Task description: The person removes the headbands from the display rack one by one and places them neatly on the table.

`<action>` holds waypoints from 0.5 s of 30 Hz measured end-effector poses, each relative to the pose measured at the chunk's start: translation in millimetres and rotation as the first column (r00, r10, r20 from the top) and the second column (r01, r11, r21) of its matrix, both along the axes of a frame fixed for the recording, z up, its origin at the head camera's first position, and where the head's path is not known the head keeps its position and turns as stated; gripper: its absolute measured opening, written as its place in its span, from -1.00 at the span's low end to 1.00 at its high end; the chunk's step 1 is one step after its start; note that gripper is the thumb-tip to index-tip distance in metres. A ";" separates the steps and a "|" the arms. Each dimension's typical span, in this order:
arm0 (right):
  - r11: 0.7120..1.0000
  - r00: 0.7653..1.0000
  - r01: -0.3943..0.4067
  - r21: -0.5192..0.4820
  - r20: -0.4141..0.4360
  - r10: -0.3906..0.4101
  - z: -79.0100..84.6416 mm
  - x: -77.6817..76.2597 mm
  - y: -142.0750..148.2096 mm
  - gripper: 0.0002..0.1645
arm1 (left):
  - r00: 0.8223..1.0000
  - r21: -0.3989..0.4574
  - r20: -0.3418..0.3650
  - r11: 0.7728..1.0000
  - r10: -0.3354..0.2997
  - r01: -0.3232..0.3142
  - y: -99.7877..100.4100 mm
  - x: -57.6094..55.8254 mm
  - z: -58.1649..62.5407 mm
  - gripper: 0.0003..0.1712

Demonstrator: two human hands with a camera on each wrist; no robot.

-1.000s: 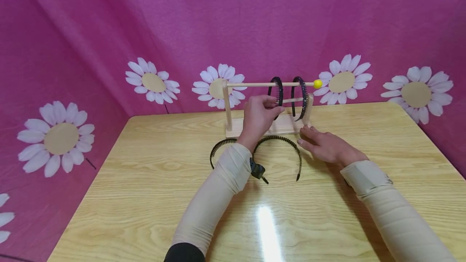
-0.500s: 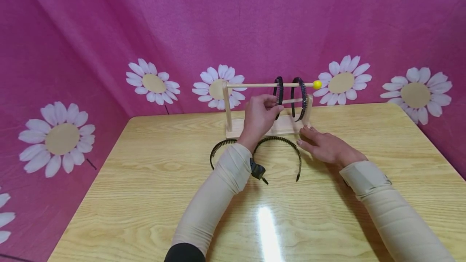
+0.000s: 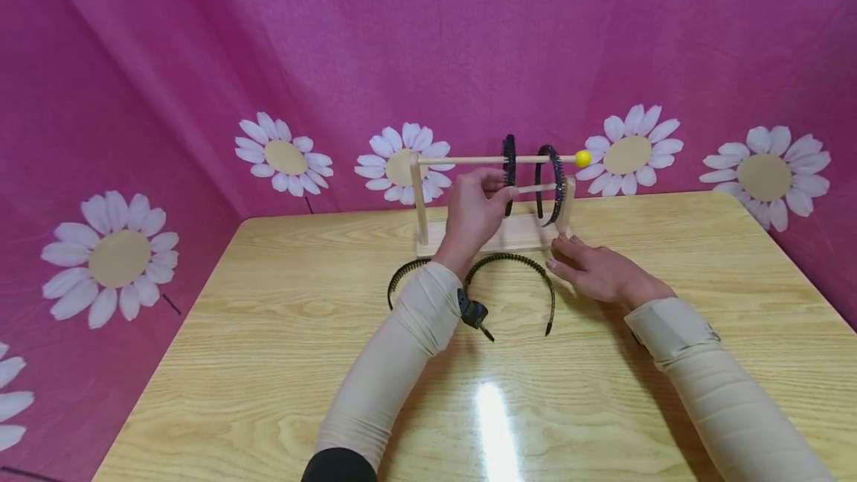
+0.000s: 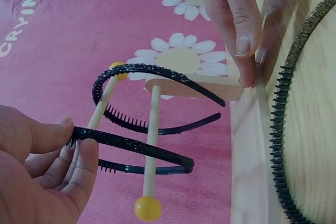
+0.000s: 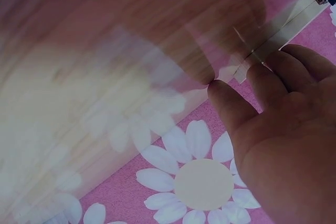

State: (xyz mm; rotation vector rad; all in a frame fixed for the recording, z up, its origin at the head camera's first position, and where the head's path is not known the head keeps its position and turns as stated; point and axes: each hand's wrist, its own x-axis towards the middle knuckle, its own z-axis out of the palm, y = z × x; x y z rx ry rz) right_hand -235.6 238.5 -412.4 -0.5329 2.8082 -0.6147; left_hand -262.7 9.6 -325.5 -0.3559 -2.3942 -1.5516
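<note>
My left hand (image 3: 472, 216) pinches a black toothed headband (image 4: 121, 141) between thumb and fingers. Its loop sits around the upper rod (image 3: 462, 160) of a pale wooden stand, and in the head view it appears nearly edge-on. To its right on the same rod hangs a second black headband (image 3: 557, 183), with sparkly dots. Straight fingers of my right hand (image 3: 605, 270) touch the right front end of the stand's base (image 3: 529, 233), palm down near the table. The right wrist view shows that hand's fingertips (image 5: 218, 90) at the reflective tabletop.
Two more toothed headbands lie on the wooden table (image 3: 281, 363) before the stand: one on the right (image 3: 545, 277) and one on the left (image 3: 396, 277), partly under my left forearm. A yellow ball (image 3: 583, 158) caps the upper rod. Behind hangs a pink daisy-print cloth (image 3: 469, 43).
The headband in my left hand first shifts slightly right, then turns more edge-on and rises a little around the rod. My right hand stays at the base.
</note>
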 end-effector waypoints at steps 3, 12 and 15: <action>1.000 1.000 -0.001 0.003 -0.001 0.001 -0.3 -0.2 0.4 -0.07 | 1.000 0.015 -0.006 1.000 0.011 -0.011 0.6 -1.3 2.5 -0.76; 1.000 1.000 0.001 0.003 0.000 -0.001 -0.8 -1.2 0.7 -0.04 | 0.999 0.048 -0.023 0.999 0.025 -0.023 1.3 -1.8 10.2 -0.77; 1.000 1.000 -0.001 -0.001 0.003 0.001 -1.1 -1.0 0.9 -0.03 | 0.999 0.042 -0.033 0.999 0.030 -0.029 1.5 -1.5 13.4 -0.76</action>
